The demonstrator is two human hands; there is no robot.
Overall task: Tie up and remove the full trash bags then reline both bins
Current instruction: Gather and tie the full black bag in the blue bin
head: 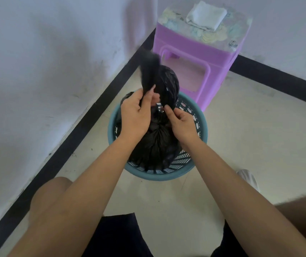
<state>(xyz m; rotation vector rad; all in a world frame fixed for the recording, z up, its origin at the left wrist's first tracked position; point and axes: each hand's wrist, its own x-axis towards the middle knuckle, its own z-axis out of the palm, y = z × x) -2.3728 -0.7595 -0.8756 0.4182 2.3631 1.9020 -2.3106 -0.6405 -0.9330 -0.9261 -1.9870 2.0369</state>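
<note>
The left hand (136, 115) grips one twisted tail (149, 71) of the black trash bag (155, 145); the tail rises blurred above its fingers. Just beside it, the right hand (182, 123) pinches the bag's other gathered end between thumb and fingertips. Below both hands the bunched bag sits inside the teal perforated bin (159, 176). Beyond the hands stands a purple plastic stool (191, 58) with a folded white cloth (207, 15) on top.
</note>
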